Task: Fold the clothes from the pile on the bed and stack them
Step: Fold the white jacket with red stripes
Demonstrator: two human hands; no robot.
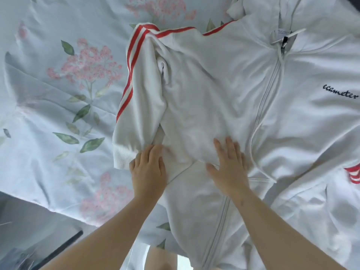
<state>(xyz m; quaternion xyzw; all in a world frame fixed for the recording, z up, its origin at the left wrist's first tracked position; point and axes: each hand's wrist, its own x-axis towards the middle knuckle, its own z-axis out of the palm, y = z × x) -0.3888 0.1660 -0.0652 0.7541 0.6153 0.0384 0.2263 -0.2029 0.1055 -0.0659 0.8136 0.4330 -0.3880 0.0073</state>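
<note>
A white zip-up hooded jacket (pixel 292 123) with red stripes lies front-up across the floral bed. Black script lettering shows on its right chest. Its left sleeve (pixel 140 90), edged with red and white stripes, is folded down alongside the body, with the ribbed cuff near my left hand. My left hand (pixel 148 172) lies flat with straight fingers on the fabric beside that cuff. My right hand (pixel 228 166) presses flat on the jacket's front panel, just left of the zipper (pixel 268 88). The other sleeve's red-striped cuff (pixel 353 173) peeks in at the right edge.
The bedsheet (pixel 64 94) is pale with pink flowers and green leaves, spreading to the left of the jacket. The bed's edge runs along the lower left, with a dark floor area (pixel 29 236) beyond it. More white cloth (pixel 236 8) lies at the top.
</note>
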